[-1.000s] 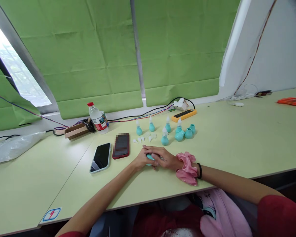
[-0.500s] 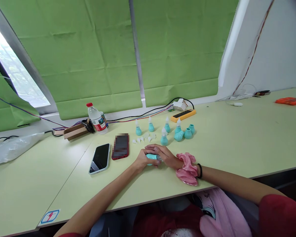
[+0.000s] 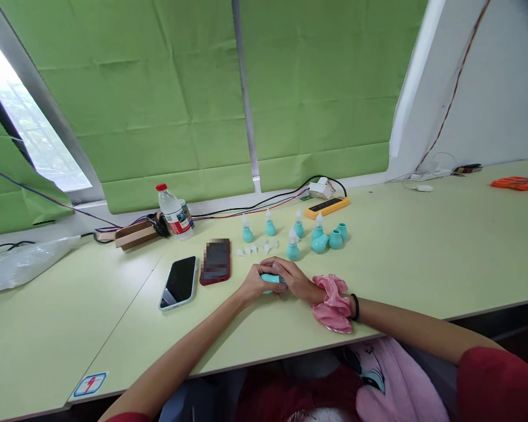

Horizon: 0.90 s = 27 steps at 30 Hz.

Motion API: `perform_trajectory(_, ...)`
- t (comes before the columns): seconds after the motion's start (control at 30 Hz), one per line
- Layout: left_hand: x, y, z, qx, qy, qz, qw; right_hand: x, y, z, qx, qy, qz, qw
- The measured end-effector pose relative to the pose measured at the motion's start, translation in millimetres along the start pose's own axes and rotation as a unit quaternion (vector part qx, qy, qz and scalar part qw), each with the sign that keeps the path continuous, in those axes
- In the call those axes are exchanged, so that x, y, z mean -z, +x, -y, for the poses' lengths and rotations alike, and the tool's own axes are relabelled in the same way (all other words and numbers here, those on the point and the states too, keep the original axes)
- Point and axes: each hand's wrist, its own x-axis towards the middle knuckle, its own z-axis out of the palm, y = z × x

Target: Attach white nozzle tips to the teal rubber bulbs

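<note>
My left hand (image 3: pixel 253 286) and my right hand (image 3: pixel 294 277) meet at the middle of the pale green table (image 3: pixel 422 258), both closed round one small teal rubber bulb (image 3: pixel 270 279) lying on its side. A pink scrunchie (image 3: pixel 333 302) and a black band sit on my right wrist. Just beyond my hands stand several teal bulbs with white tips (image 3: pixel 293 245), and several loose white tips (image 3: pixel 257 248) lie scattered left of them.
Two phones lie left of my hands: a light one (image 3: pixel 179 282) and a red one (image 3: pixel 216 261). Farther back are a water bottle (image 3: pixel 173 211), a cardboard box (image 3: pixel 134 234), an orange power strip (image 3: pixel 327 206) with cables, and a plastic bag (image 3: pixel 20 261) at far left.
My hands have turned the teal bulb slightly and shifted a little, staying together on it. The view moved a bit; nothing else on the table moved.
</note>
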Motion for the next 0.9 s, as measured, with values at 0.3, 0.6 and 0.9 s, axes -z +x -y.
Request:
perform_trajectory(0.3, -0.3, 1, -10, -0.006, -0.189, -0.07, 0.979, 0, 4, -4, -0.044, 0.106, -0.037, 0.993)
perform_trajectory(0.6, 22.8, 11, -8, -0.149, 0.106, -0.213, 0.96, 0, 3, -6, 0.005, 0.026, -0.094, 0.995)
perform_trajectory(0.9, 36.5, 18, 10, -0.135, 0.624, -0.162, 0.752, 2, -4, -7, 0.038, -0.053, -0.065, 0.996)
